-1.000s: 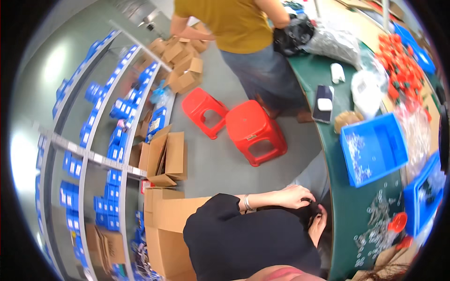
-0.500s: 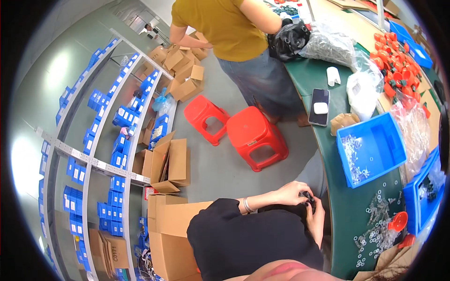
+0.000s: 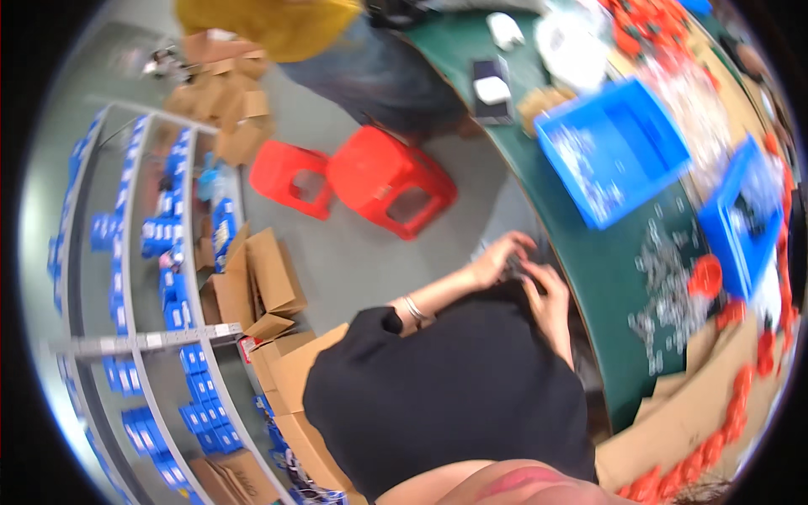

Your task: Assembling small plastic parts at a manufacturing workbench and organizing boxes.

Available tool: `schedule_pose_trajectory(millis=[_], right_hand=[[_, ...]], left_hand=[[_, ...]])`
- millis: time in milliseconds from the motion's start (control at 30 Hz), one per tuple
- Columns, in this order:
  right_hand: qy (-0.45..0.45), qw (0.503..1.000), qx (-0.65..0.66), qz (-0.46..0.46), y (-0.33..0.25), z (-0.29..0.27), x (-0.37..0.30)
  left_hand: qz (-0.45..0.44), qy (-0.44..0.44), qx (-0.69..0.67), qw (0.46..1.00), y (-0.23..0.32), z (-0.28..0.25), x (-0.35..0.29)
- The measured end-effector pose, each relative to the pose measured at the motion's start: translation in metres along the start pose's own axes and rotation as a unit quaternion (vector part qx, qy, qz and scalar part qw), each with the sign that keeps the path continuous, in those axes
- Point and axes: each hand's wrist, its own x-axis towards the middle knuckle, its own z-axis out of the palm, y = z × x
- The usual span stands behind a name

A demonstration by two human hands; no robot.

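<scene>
Left hand and right hand pinched on one small dark part, outline blurred, part located between both hands, left of green-topped workbench, blue rectangular plastic bin on workbench.

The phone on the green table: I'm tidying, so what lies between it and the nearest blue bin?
In the head view, a light-brown thing, too blurred to identify, lies between phone and bin.

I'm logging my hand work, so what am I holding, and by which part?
A small dark piece, held at the fingertips of the left hand and right hand; blur hides which part is gripped.
</scene>
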Motion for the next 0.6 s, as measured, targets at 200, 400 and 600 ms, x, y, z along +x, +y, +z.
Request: schedule_pose_trajectory(millis=[200, 400, 600], right_hand=[[0.035, 0.998, -0.050, -0.018, 0.002, -0.005, -0.002], [0.077, 0.993, -0.084, -0.022, 0.000, -0.009, -0.023], [0.078, 0.994, -0.073, -0.013, -0.003, 0.001, -0.028]], left_hand=[[-0.036, -0.062, -0.007, 0.997, 0.000, -0.012, 0.015], [-0.048, -0.095, 0.003, 0.994, 0.008, -0.002, 0.010], [0.000, -0.088, 0.050, 0.995, 0.007, 0.002, -0.003]])
